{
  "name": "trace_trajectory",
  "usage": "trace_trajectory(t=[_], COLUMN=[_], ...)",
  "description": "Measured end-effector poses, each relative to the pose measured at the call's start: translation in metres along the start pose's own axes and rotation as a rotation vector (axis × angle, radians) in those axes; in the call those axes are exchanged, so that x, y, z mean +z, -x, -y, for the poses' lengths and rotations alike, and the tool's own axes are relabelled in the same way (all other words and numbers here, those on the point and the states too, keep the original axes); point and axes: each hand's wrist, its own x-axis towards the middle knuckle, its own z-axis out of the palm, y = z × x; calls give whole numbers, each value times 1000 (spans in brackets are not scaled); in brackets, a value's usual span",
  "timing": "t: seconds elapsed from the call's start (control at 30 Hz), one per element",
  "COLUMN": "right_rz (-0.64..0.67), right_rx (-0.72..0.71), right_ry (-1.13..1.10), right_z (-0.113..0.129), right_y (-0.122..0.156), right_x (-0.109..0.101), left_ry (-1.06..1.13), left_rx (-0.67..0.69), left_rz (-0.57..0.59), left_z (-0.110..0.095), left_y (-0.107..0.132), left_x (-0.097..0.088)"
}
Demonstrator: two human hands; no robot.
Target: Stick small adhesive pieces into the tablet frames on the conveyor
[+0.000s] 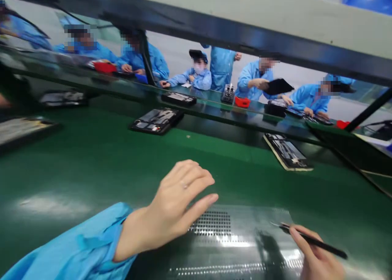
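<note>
My left hand hovers over the left part of a clear plastic sheet, with its fingers loosely bent, the thumb apart and nothing held. Rows of small black square pieces show on the sheet beside my left thumb. At the sheet's right edge, my right hand grips a pair of black tweezers, their thin metal tips pointing left above the sheet. Whether the tips pinch anything is too small to tell.
On the green bench lie black trays with device parts: one tray ahead, another tray to the right, and a further tray at far left. A low shelf spans the back. Beyond it, several co-workers in blue sit or stand.
</note>
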Motion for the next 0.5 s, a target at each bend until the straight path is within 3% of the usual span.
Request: trace_trajectory(t=[0.1,0.17,0.3,0.5], right_rz=[77,140,240,271], right_rx=[120,176,239,210], right_ry=[-52,-37,13,101], right_z=[5,10,17,14], right_y=[3,7,18,25], right_x=[14,24,41,66], left_ry=[17,38,75,98], left_rx=[44,79,157,222], left_rz=[356,485,610,688], left_z=[6,5,-1,-5], left_y=[2,12,28,38], left_x=[46,69,90,94])
